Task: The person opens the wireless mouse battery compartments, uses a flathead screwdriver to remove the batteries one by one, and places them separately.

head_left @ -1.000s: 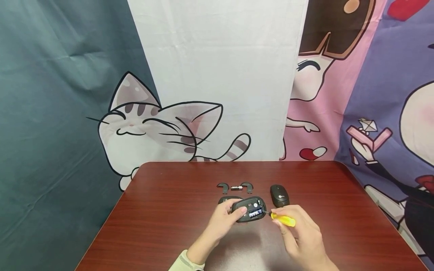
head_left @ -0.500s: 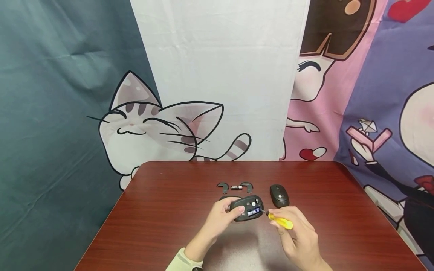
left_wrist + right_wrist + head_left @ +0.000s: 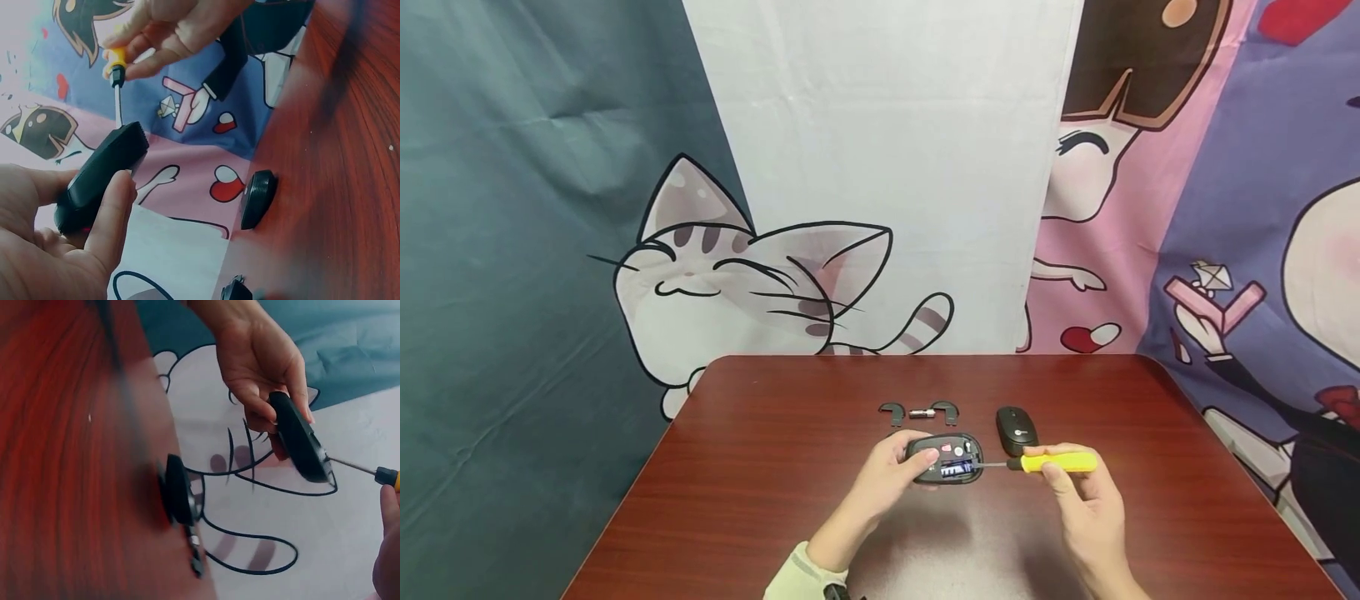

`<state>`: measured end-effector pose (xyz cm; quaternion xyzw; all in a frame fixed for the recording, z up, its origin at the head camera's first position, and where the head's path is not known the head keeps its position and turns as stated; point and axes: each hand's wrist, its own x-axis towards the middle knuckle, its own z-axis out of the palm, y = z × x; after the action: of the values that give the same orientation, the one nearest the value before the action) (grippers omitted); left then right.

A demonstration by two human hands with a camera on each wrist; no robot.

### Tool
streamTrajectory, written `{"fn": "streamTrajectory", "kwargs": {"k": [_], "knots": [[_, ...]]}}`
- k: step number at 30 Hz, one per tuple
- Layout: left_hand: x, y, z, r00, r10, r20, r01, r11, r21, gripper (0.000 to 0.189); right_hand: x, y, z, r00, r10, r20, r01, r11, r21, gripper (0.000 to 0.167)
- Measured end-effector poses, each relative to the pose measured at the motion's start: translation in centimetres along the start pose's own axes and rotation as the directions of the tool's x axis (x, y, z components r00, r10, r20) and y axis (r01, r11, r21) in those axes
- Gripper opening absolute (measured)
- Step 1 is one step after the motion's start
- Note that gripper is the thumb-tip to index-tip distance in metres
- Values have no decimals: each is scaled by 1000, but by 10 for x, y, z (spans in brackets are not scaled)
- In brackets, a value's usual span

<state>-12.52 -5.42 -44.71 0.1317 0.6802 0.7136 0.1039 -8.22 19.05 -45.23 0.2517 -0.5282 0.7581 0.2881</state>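
Observation:
My left hand (image 3: 883,479) grips a black computer mouse (image 3: 929,444) between thumb and fingers, raised above the table. Its underside faces up, with the battery compartment uncovered and a blue-and-white battery (image 3: 957,469) inside. A screwdriver (image 3: 1060,462) with a yellow handle and thin metal shaft is pinched in my right hand (image 3: 1090,508). The shaft lies nearly level, and its tip reaches the compartment at the mouse's right end, by the battery. Exactly what the tip touches is too small to tell. In the right wrist view the shaft (image 3: 352,464) meets the mouse's underside.
Behind the screwdriver a second black mouse (image 3: 1017,431) stands on the brown table (image 3: 775,467). Two curved black covers (image 3: 892,412) lie further back with a small battery (image 3: 921,413) between them. Another black mouse (image 3: 180,490) on the table is mostly hidden by my left hand in the head view.
The right hand has shifted right and turned the screwdriver from slanted to nearly level. The battery looks slightly tilted in its compartment. The left hand and mouse have barely moved.

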Motion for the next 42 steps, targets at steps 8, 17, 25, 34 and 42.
{"fn": "streamTrajectory", "kwargs": {"k": [8, 17, 25, 34, 42], "knots": [[2, -7, 2, 999, -28, -26, 28, 999, -23, 34, 0, 9, -1, 993, 113, -32, -96, 940, 329, 25], [3, -12, 0, 999, -40, -15, 39, 997, -72, 38, 9, 1, -4, 966, 233, -116, -222, 970, 97, 23], [2, -11, 0, 997, -77, -10, 77, 995, -63, 41, 19, -6, -15, 908, 362, -211, -389, 915, -105, 20], [1, -14, -1, 997, -82, 9, 82, 996, -46, 44, 31, -7, -32, 893, 442, -85, -450, 875, -177, 17], [-1, -19, -1, 996, -87, 14, 88, 995, -52, 38, 37, -3, -50, 840, 542, -24, -411, 609, -678, 29]]}}
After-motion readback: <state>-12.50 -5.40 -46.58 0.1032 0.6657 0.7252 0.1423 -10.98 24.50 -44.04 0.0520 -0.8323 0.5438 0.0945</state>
